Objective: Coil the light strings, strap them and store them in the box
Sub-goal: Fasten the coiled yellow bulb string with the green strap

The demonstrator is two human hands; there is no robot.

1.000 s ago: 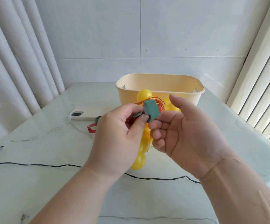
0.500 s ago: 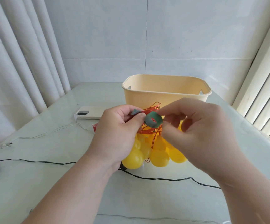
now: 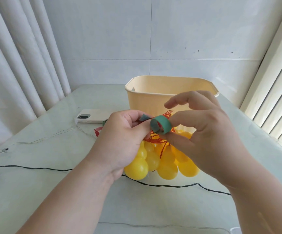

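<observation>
A coiled light string (image 3: 162, 159) of yellow globe bulbs on red wire hangs in front of me above the table. My left hand (image 3: 120, 142) grips the bunched red wire and one end of a green strap (image 3: 161, 124). My right hand (image 3: 202, 132) pinches the looped part of that strap between thumb and middle finger, index finger raised. The cream plastic box (image 3: 153, 102) stands just behind, open at the top.
A black cable (image 3: 170, 185) crosses the glass table (image 3: 52, 191) under my hands. A thin clear-wire string (image 3: 44, 139) lies at left. A white phone (image 3: 93, 116) and red and green straps (image 3: 97, 130) lie behind my left hand. Curtains hang left, blinds right.
My right hand turned over from palm-up and took the green strap loop in a pinch. The yellow bulbs now hang spread out lower under both hands.
</observation>
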